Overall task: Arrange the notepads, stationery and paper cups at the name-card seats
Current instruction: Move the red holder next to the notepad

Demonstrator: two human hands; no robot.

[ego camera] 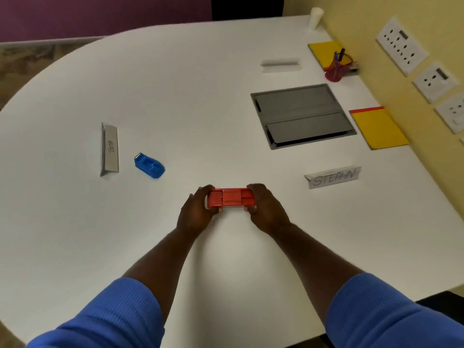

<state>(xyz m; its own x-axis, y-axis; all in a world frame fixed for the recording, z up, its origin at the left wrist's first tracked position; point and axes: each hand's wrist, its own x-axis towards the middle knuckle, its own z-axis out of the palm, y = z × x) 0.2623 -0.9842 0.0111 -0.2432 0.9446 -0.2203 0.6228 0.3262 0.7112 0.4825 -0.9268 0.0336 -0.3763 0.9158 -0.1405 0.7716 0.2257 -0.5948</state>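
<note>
Though small, item one, red stapler, reads as rigid plastic, probably light and smooth-sided; held lengthwise between the fingers, left hand and right hand each clamped on a short end, low over the desk; ends give surest hold.

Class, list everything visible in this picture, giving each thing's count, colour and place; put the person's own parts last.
table: 1, white, fills view
name cards: 3, white; left, far right, near right
notepads: 2, yellow, by the wall
pen holder: 1, red mesh, by far notepad
paper cups: stack, white, far corner
blue stapler: 1, blue, beside left name card
red stapler: 1, red, centre, held
cable hatch: 1, grey, set into table
wall sockets: 3 visible, white, right wall
left hand, right hand: grip red stapler's ends
sleeves: 2, blue
</note>
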